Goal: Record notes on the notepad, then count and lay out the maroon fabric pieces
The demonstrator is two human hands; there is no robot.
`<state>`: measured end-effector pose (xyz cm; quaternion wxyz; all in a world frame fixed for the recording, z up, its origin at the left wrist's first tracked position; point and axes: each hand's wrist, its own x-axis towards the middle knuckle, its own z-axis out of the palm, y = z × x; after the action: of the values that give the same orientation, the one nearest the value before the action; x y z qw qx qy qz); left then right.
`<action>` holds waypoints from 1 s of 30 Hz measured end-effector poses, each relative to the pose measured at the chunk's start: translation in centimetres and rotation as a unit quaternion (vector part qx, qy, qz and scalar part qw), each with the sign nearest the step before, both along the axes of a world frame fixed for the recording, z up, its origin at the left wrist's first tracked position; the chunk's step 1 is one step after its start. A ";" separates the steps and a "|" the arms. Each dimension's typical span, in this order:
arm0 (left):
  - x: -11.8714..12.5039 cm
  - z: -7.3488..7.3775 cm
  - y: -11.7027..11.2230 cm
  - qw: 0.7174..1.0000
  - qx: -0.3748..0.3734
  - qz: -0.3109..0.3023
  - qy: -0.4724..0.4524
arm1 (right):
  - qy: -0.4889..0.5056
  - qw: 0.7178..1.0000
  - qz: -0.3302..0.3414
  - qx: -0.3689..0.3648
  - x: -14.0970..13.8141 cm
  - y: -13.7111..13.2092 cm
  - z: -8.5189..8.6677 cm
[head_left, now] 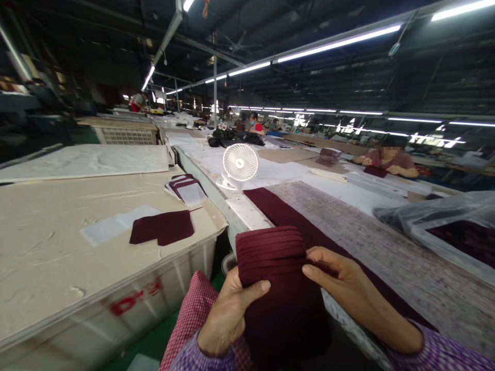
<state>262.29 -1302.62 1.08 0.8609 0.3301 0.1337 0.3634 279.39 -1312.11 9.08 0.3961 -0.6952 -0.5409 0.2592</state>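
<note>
A stack of maroon fabric pieces hangs in front of me, its upper edges fanned out in steps. My left hand grips the stack's left side, thumb pressed on the front and fingers hidden behind. At the upper right edge, my right hand pinches the layers between thumb and fingers. Beneath and beyond it, a long maroon cloth strip lies along the table at my right. More maroon pieces rest on the cream-covered surface to the left, near white sheets.
A white clip fan stands at the table's corner. Behind the left pieces sits a small pile of maroon and white panels. Clear plastic covers dark cloth at right. A co-worker handles maroon fabric across the table.
</note>
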 end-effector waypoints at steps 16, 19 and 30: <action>0.2 -0.5 -0.6 0.993 0.074 -0.092 -0.009 | -0.131 0.991 -0.007 0.014 -1.1 0.0 0.3; 0.1 -0.4 -0.3 0.996 0.063 -0.060 0.006 | -0.118 0.993 -0.021 0.002 -0.6 0.1 -0.1; -0.5 0.3 0.3 0.998 -0.028 0.046 0.008 | 0.144 0.985 0.038 -0.081 -1.7 0.0 -0.5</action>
<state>261.80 -1302.31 1.41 0.8508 0.3023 0.1662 0.3963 277.71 -1312.14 8.55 0.4024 -0.6589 -0.4815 0.4147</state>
